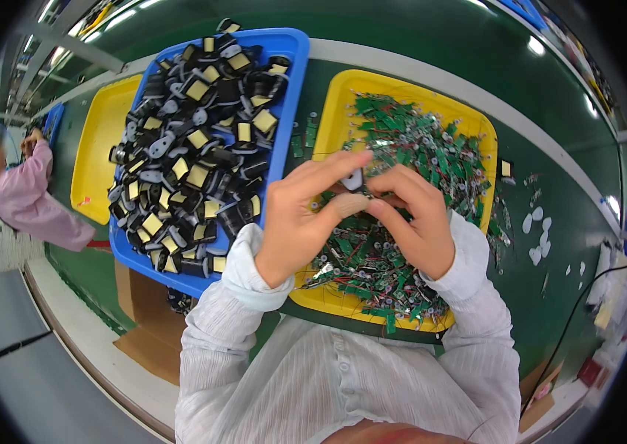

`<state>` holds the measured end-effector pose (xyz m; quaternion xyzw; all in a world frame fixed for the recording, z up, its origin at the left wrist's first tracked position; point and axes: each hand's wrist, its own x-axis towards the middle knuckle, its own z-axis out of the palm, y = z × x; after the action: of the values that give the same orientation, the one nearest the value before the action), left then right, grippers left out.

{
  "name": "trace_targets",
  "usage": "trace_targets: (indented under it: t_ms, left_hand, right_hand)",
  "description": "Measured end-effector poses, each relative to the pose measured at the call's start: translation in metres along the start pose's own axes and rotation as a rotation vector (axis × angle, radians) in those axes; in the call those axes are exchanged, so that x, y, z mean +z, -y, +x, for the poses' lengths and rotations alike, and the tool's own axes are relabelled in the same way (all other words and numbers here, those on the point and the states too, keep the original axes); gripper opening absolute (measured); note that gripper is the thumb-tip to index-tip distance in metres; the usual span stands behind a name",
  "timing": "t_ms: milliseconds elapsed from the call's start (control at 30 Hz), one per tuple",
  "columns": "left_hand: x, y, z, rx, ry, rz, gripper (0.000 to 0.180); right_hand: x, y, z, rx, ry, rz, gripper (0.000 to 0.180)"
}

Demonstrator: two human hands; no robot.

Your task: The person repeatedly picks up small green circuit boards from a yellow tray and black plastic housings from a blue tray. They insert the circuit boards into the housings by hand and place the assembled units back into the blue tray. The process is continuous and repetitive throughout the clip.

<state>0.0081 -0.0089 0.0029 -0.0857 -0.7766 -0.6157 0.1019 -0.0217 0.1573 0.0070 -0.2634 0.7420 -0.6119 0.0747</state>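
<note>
Both hands meet over the left part of a yellow tray (338, 90) heaped with small green circuit boards (402, 133) on thin wires. Between my fingers sits a small black-and-grey plastic housing (353, 180), partly hidden by them. My left hand (301, 207) grips it, thumb and forefinger closed around it; a tan covering shows on the thumb. My right hand (415, 214) pinches at the housing's lower right side, thumb and forefinger together. What the right fingertips hold there is too small to make out.
A blue tray (297, 66) piled with black housings bearing cream pads (196, 175) stands at left. Beyond it lies another yellow tray (99, 140). White oval pieces (535, 229) and loose boards lie at right. A person in pink (36, 192) sits far left. A black cable (576, 303) runs at right.
</note>
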Motion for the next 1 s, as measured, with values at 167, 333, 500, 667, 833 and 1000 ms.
trace_targets:
  t_ms: [167, 333, 500, 667, 833, 1000]
  left_hand:
    - [-0.007, -0.001, 0.000, 0.004, 0.072, -0.076, 0.046]
    - [-0.042, 0.007, 0.011, 0.080, -0.185, 0.705, 0.037]
    - [-0.103, 0.022, 0.007, -0.056, -0.627, 1.418, 0.022]
    - [-0.118, 0.032, 0.000, -0.242, -0.668, 1.464, 0.027]
    - [-0.123, 0.037, 0.006, -0.274, -0.683, 1.368, 0.029]
    - [-0.130, 0.053, 0.004, -0.257, -0.654, 1.523, 0.027]
  right_hand:
    - [-0.002, 0.005, -0.002, 0.008, 0.011, -0.069, 0.012]
    - [-0.024, 0.028, 0.026, -0.108, -0.027, -0.394, 0.011]
    - [-0.068, -0.018, 0.102, -0.163, -0.065, -0.768, 0.010]
    - [-0.127, -0.114, 0.168, 0.041, -0.091, -1.251, 0.013]
    - [-0.139, -0.128, 0.177, 0.148, -0.039, -1.181, 0.018]
    - [-0.127, -0.092, 0.160, -0.010, -0.004, -0.921, 0.027]
